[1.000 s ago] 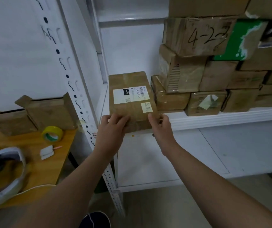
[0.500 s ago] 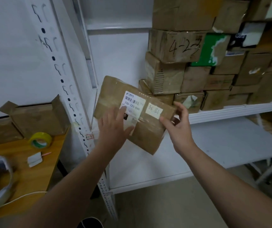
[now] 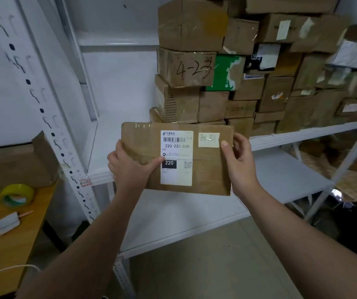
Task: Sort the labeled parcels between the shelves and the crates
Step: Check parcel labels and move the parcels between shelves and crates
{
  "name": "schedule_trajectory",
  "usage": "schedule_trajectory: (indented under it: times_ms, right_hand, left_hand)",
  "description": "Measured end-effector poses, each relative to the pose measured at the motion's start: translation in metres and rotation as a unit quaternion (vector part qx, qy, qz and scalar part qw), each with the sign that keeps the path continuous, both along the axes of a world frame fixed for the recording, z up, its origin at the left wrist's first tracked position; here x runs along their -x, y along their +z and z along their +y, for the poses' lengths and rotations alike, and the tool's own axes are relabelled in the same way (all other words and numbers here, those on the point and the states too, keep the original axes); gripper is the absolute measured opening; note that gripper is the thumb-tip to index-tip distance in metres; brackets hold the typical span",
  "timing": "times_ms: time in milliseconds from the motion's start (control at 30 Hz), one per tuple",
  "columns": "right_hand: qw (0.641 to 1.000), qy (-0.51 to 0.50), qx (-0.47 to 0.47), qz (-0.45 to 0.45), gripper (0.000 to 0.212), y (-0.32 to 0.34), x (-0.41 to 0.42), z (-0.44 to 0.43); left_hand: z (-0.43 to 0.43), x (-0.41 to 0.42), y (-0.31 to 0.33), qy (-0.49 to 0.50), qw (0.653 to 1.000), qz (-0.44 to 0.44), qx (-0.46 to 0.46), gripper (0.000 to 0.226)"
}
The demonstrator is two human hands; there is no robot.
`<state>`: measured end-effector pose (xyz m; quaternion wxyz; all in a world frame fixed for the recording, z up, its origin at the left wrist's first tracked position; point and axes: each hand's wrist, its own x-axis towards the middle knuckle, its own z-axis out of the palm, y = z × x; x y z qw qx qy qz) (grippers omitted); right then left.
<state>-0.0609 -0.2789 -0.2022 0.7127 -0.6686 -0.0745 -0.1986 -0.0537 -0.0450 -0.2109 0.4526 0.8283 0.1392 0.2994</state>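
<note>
While held clear of the shelf (image 3: pixel 281 137), the parcel (image 3: pixel 207 169) faces label (image 3: pixel 176 157) up. Left hand (image 3: pixel 128 167) grips its left edge; right hand (image 3: pixel 241 160) grips its right edge.

We see even, soft indoor light, motion blur on the right-hand boxes (image 3: pixel 335 67), and wide-angle bending at the edges.

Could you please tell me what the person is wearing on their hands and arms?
The left hand and right hand are bare, with no gloves, watch or band; the left forearm and right forearm show no sleeve.
</note>
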Motion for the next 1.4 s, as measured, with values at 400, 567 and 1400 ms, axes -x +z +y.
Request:
schedule_trajectory:
  times_ms: [400, 567, 1400]
  right_hand:
    - [0.997, 0.015, 0.077, 0.003, 0.084, -0.024, 0.018, -0.029]
    - [0.998, -0.008, 0.069, 0.011, 0.078, -0.030, 0.023, -0.042]
    - [0.913, -0.380, 0.021, 0.148, 0.067, -0.103, 0.182, -0.356]
  left_hand:
    - [-0.022, 0.014, -0.013, -0.020, 0.998, -0.050, 0.017, 0.106]
    - [-0.036, 0.020, -0.016, -0.032, 0.998, -0.056, 0.015, 0.104]
    - [-0.400, 0.039, -0.083, -0.478, 0.871, 0.053, 0.101, 0.084]
